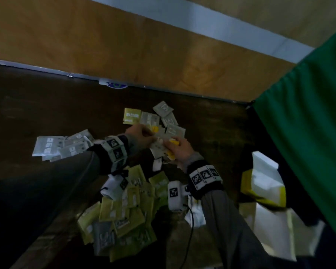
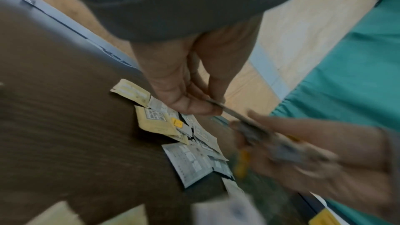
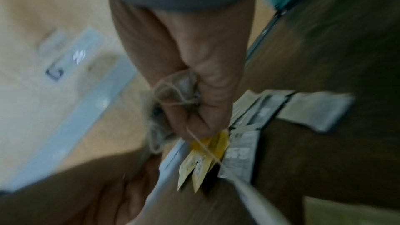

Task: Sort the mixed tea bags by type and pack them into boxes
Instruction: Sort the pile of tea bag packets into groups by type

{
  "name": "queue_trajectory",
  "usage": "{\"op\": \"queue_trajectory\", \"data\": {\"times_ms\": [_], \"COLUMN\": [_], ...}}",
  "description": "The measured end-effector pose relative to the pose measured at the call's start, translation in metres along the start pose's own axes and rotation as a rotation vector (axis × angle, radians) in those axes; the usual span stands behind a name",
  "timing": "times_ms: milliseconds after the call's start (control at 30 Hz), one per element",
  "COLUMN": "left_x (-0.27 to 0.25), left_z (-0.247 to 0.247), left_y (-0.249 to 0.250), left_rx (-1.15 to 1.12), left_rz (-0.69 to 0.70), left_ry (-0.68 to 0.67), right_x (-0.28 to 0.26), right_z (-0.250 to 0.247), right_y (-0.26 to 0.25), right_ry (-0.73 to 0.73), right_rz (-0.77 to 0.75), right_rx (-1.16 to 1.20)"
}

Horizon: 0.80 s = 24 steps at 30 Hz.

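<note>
Above a dark wooden table (image 1: 47, 105), my right hand (image 1: 177, 150) grips a bundle of grey tea bags (image 3: 181, 88) with strings and yellow tags (image 3: 207, 150). My left hand (image 1: 142, 134) pinches the edge of one grey sachet (image 2: 229, 111) at that bundle. Just beyond the hands lies a mixed heap of grey sachets (image 1: 163, 121) with one green sachet (image 1: 132, 115). A separate stack of grey sachets (image 1: 60, 146) sits to the left. A pile of green sachets (image 1: 128, 210) lies close to me.
A yellow and white box (image 1: 264, 183) stands at the table's right edge, beside a green cloth (image 1: 308, 113). Beyond the table's far edge is a wooden floor (image 1: 124, 45) with a pale strip. The table's left part is bare dark wood.
</note>
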State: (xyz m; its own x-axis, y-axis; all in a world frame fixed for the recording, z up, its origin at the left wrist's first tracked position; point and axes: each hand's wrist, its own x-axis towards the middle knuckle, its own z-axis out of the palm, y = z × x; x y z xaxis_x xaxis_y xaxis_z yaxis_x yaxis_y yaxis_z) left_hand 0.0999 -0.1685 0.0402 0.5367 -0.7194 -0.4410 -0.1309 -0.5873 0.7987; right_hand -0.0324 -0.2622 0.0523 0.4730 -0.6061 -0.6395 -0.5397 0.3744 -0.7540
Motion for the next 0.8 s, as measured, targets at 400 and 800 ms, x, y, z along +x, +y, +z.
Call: {"op": "queue_trajectory", "data": {"times_ms": [400,800], "left_x": [-0.049,-0.072], "left_z": [-0.018,-0.007], "left_y": [-0.031,-0.049], "left_rx": [-0.212,-0.245], "left_rz": [-0.113,-0.211], "left_ry": [-0.058,-0.072], "right_x": [-0.076,-0.087], "right_z": [-0.113,-0.115], "right_y": [0.083,0.09], "right_ry": [0.389,0.419], "right_rz": [-0.003,0.027], "right_rx": [0.1,-0.687]}}
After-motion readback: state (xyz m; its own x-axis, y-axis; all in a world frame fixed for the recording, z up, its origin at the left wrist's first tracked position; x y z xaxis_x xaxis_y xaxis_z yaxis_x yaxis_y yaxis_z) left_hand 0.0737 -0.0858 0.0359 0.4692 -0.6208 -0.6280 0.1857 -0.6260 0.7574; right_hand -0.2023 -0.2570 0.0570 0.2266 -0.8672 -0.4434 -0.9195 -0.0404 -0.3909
